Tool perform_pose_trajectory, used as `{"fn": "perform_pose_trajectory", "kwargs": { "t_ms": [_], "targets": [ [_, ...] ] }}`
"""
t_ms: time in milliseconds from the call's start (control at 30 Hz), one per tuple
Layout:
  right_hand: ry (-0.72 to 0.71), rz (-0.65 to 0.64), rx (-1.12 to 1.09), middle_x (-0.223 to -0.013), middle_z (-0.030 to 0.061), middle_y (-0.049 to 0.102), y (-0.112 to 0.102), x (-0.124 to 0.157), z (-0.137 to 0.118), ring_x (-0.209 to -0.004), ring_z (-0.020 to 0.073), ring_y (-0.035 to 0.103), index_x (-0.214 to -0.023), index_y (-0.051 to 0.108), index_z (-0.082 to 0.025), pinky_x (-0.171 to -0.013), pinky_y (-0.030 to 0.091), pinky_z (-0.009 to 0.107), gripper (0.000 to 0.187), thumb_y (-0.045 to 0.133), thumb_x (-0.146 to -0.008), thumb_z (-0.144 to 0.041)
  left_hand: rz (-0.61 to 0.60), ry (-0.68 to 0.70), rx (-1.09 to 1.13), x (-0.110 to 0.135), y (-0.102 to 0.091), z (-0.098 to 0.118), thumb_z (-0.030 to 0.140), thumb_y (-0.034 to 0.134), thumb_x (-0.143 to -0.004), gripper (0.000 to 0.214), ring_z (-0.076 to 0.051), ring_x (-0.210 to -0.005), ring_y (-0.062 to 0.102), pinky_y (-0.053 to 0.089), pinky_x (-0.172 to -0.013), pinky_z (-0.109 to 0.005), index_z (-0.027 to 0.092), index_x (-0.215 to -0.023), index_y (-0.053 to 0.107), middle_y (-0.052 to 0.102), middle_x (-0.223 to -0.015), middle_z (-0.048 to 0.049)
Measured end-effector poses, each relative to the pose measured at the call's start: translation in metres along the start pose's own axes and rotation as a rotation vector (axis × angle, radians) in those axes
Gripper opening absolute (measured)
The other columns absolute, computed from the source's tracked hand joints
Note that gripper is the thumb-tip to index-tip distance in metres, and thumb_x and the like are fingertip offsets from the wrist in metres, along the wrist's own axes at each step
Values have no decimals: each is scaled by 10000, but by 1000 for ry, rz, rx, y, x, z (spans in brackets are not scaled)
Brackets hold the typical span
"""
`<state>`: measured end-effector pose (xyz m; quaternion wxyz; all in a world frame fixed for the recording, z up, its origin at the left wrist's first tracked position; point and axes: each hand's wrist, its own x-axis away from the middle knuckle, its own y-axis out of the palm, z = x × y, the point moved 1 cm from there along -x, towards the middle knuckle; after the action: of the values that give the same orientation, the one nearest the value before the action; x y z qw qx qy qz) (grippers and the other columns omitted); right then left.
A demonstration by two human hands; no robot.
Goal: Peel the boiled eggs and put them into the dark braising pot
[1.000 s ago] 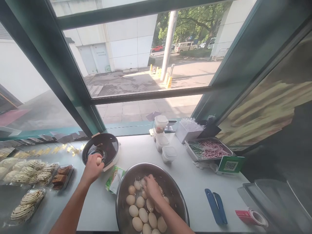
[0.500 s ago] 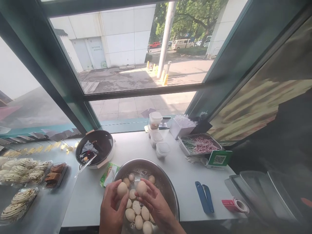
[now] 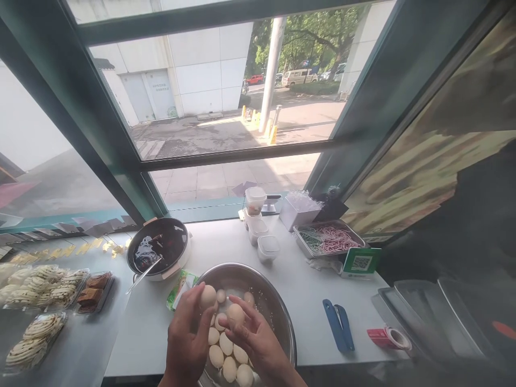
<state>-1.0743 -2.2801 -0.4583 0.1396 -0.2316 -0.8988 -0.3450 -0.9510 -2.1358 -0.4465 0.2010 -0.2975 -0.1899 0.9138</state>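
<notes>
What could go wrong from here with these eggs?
The left hand holds one egg and the right hand another egg, close together; they might knock and crack. Either could slip onto the eggs in the metal bowl below. The metal utensil juts past the rim of the pot, so a passing hand might catch it.

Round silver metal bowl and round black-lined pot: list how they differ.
The round silver metal bowl holds pale oval eggs; the round black-lined pot holds dark liquid. The bowl looks wider than the pot. A thin silver utensil leans out of the pot; none shows in the bowl. Both stand uncovered on the white counter.
</notes>
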Motion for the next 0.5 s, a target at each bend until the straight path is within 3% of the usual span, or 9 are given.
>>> {"fn": "perform_pose_trajectory", "kwargs": {
  "t_ms": [133,267,400,500],
  "targets": [
    [-3,-37,17,-1329,92,732,1,1,3,-1227,309,696,-1373,659,-321,-1037,561,453,773,932,-692,-564,-180,65,22,-1,-2,4,252,628,-973,413,-267,-1222,718,648,-996,-404,263,-1386,646,736,-1320,-108],
    [-9,-31,32,-1234,90,776,0,0,6,-1214,312,698,-1309,690,-315,-1021,554,444,680,898,-725,-593,-4,24,-30,2,-5,1,257,638,-969,417,-279,-1244,706,650,-986,-409,247,-1385,631,736,-1317,-114],
    [-17,-21,21,-1448,86,667,-1,0,7,-1292,349,662,-1298,709,-326,-1129,508,508,742,944,-648,-596,-40,101,-5,9,-5,2,248,647,-956,391,-265,-1182,730,656,-949,-380,257,-1346,661,753,-1262,-103],
    [-21,3,23,-1420,78,675,-1,-2,6,-1255,355,684,-1296,713,-335,-1154,496,533,794,990,-585,-552,142,21,-2,16,-4,6,270,664,-950,373,-274,-1187,714,640,-960,-399,247,-1323,659,736,-1260,-113]
  ]
}}
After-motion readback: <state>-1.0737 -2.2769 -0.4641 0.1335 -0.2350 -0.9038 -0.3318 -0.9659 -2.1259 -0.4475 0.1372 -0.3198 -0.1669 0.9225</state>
